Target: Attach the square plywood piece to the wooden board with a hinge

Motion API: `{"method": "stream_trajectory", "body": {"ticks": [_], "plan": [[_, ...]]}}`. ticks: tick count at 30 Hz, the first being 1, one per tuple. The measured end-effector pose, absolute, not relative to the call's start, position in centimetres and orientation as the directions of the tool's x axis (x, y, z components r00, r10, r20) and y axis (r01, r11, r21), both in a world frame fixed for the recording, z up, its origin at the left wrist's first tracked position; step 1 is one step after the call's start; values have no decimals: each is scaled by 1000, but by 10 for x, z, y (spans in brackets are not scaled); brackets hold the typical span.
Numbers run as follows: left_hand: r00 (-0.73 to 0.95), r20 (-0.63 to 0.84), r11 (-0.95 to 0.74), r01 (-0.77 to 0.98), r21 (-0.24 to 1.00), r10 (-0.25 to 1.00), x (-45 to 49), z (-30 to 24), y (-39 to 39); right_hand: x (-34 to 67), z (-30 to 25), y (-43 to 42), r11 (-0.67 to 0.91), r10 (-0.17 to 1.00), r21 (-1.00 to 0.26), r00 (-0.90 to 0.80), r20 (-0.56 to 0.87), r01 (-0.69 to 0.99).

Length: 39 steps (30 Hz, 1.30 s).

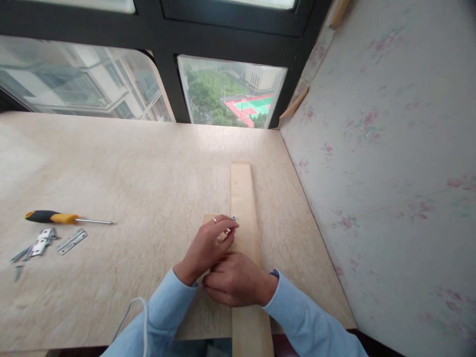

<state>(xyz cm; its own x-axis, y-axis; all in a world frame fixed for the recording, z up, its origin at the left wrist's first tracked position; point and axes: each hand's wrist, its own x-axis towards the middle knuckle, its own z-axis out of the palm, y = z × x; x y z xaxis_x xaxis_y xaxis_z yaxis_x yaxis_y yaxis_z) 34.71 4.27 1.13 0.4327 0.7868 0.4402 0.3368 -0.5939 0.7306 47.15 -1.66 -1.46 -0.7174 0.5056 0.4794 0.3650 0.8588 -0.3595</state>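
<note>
Plank (242, 193) is lying across the table (111, 163), running from its near edge out beyond both hands. Right hand (238, 283) is resting on it, fingers drawn together; whether they are clasping anything cannot be told. Just beyond, left hand (208, 245) is pinching a small metal fitting (232, 221) at its fingertips, over the plank's left edge. Screwdriver (61, 217) and spare hinges (55, 242) are sitting well left of the fingers. Judged risk: the light pinch is leaving the fitting liable to slip off the edge.
</note>
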Motion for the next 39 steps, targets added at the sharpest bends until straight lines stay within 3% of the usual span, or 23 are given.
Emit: {"method": "stream_trajectory", "body": {"ticks": [12, 24, 39], "plan": [[444, 495, -657, 378, 652, 747, 341, 3, 46, 471, -15, -18, 834, 511, -372, -824, 244, 407], [510, 493, -700, 384, 602, 705, 343, -2, 47, 470, -17, -18, 843, 520, -349, -785, 337, 409], [516, 502, -714, 408, 568, 694, 344, -3, 46, 470, -21, -19, 838, 522, -354, -799, 299, 415]]}}
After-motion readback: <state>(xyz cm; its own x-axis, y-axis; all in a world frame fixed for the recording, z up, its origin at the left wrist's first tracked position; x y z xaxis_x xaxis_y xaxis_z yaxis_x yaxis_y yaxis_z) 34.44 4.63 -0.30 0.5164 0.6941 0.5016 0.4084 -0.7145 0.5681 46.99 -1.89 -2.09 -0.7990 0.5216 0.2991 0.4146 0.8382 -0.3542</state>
